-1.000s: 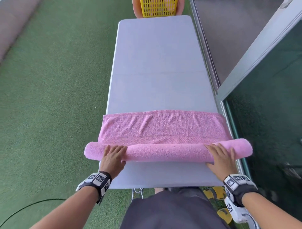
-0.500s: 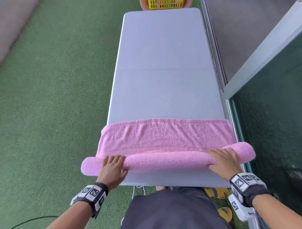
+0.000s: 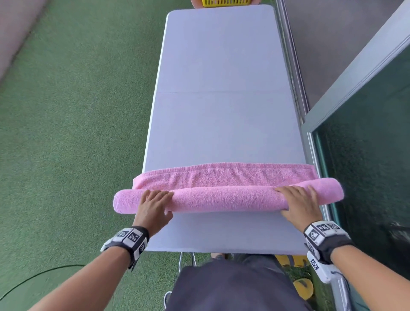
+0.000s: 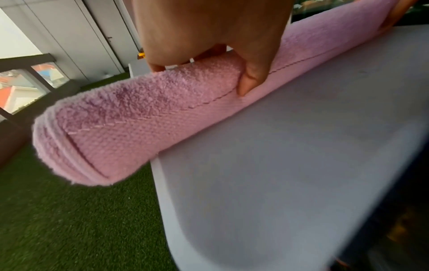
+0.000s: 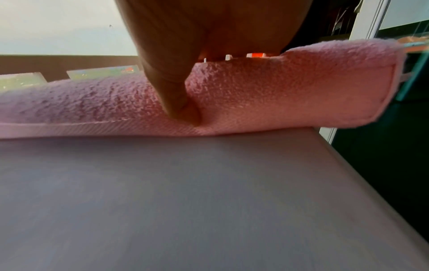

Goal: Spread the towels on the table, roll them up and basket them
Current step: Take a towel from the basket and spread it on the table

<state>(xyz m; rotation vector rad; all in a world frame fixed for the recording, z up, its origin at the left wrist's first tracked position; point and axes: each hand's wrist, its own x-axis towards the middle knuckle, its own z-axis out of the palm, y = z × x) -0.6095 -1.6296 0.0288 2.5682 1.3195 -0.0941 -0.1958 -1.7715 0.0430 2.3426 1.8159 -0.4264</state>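
Towel: pink towel (image 3: pixel 224 197), mostly rolled into a cylinder lying crosswise on the near part of the counter (image 3: pixel 221 111); both roll ends overhang the left and right counter edges.
Unrolled part: a short flat strip lies on the counter just beyond the roll, its hemmed edge on the far side.
Left hand: left hand (image 3: pixel 153 205) rests on top of the roll near its left end, fingers laid over the far side, thumb (image 4: pixel 249 80) pressed into the near side; the hand grips the roll.
Right hand: right hand (image 3: pixel 298 203) rests on top of the roll near its right end, fingers over the top, thumb (image 5: pixel 173 95) dug into the near face; the roll is dented there.
Basket: yellow basket (image 3: pixel 225 2) beyond the far end of the counter, only partly in view.
Surroundings: green turf (image 3: pixel 66 133) to the left of the counter; glass panel (image 3: pixel 366 166) to the right.
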